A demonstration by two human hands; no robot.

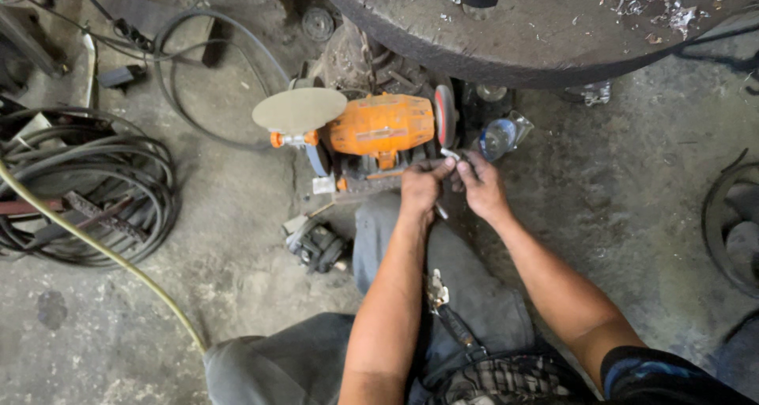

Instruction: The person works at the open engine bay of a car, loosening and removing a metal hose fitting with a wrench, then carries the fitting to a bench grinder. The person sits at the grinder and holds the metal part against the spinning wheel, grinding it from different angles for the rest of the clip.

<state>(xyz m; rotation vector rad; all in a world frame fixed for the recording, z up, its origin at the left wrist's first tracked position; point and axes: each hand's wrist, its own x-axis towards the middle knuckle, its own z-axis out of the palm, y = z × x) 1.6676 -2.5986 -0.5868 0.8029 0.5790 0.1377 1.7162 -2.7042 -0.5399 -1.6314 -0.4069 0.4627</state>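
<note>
While both hands pinched a small metal piece (451, 155) against the red wheel (445, 114) of the orange grinder (382, 125), the left hand (421, 188) and right hand (481, 185) were closed around it, touching each other. Left of the grinder lay coiled cables (103, 192) and a yellow hose (103, 251); behind it loomed a round dark table (506, 33), and a plastic bottle (500, 136) lay just to the grinder's right.

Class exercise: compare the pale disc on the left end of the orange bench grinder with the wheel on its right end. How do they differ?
The pale disc is broad, flat-faced and beige; the right-end wheel shows edge-on, narrower, grey with a red centre. Nothing touches the disc, while both hands, left hand and right hand, hold a small metal piece at the wheel. Both are round and mounted on the grinder.
</note>
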